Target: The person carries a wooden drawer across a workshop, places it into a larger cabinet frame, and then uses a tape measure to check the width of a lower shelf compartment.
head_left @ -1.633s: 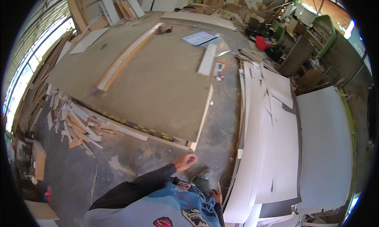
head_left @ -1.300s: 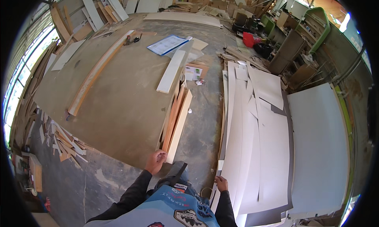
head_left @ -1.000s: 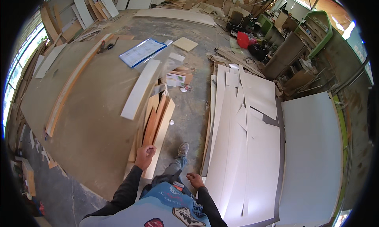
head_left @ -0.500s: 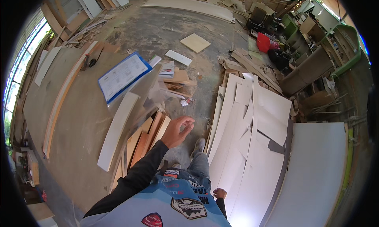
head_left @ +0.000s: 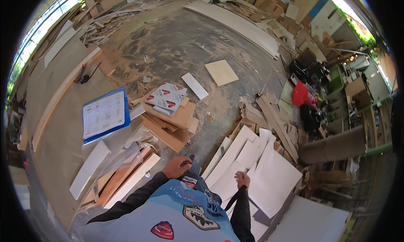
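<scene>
My left hand point(head_left: 177, 167) is in front of my body, its fingers loosely curved and nothing visible in them. Below and left of it, long wooden boards point(head_left: 126, 179) lean in a stack beside the worktable point(head_left: 54, 170). My right hand point(head_left: 242, 180) hangs over white panels point(head_left: 275, 176) on the floor at my right, its fingers a little apart and empty. Whether it touches a panel I cannot tell. Past my left hand lies a pile of brown board offcuts point(head_left: 170, 134), topped by a printed box point(head_left: 167, 98).
A blue clipboard with papers point(head_left: 105, 113) and a white strip point(head_left: 89, 168) lie on the worktable. Farther off on the floor are a square board point(head_left: 221, 72) and a small white piece point(head_left: 195, 85). A red item point(head_left: 299, 93) stands among clutter at right.
The view has turned to the right and moved forward. My right hand has risen from beside my body and reaches out over the white panels. The left has come closer to my body.
</scene>
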The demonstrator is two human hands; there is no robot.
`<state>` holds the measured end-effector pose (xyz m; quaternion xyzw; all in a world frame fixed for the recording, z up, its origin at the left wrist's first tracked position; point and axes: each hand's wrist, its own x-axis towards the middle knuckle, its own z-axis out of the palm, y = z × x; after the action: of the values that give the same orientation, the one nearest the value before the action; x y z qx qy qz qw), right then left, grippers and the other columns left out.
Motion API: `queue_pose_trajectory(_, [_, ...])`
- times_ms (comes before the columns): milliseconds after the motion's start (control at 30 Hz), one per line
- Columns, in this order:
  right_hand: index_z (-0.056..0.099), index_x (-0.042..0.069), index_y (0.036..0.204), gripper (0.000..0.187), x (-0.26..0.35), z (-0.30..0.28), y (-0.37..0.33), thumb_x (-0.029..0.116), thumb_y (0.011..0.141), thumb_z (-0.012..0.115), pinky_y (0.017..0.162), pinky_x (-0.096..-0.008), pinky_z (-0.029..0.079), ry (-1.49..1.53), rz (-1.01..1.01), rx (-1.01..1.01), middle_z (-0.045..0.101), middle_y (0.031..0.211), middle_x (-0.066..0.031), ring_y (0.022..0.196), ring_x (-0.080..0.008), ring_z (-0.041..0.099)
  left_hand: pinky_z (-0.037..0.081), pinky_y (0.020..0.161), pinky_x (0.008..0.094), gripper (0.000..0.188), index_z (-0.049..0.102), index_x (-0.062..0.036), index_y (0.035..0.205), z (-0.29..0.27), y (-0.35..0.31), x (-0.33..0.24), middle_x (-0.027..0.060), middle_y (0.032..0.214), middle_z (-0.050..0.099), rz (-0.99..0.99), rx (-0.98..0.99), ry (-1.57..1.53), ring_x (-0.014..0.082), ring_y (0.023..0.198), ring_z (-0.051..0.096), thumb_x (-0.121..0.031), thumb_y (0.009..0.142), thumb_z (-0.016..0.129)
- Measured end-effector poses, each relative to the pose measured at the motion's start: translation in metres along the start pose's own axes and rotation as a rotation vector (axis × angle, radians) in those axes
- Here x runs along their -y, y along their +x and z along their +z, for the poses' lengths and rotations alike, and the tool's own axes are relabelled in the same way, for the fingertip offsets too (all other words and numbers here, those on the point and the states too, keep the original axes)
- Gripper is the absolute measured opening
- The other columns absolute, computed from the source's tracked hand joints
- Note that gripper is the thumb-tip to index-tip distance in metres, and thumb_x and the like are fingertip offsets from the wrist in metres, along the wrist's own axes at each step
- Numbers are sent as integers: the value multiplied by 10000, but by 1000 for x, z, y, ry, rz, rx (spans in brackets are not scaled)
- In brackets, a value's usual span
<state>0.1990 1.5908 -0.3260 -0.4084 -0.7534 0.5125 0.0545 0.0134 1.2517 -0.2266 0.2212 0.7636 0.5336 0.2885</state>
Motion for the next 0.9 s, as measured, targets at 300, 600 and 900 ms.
queue_pose_trajectory(300, [629,44,1002,209,224,69,259,210,911,542,695,-245,479,216,-325,340,651,884,-28,789,-112,619,480,669,335,251,612,10,937,-26,217,11,135,796,638,-27,-233,-50,212,711,608,-201,801,615])
queue_pose_trajectory(600, [597,-27,1051,284,308,155,446,207,893,566,683,-296,527,-19,43,899,658,941,-130,785,-221,660,488,670,351,201,619,-5,894,-131,477,-22,124,775,644,-27,-648,53,255,705,620,-180,800,591])
queue_pose_trajectory(900, [584,-7,965,196,451,291,650,155,872,523,627,-301,533,31,190,831,631,859,-119,724,-220,638,469,679,260,186,606,6,940,-285,561,-52,61,781,636,-90,-914,-372,107,717,584,-159,857,580])
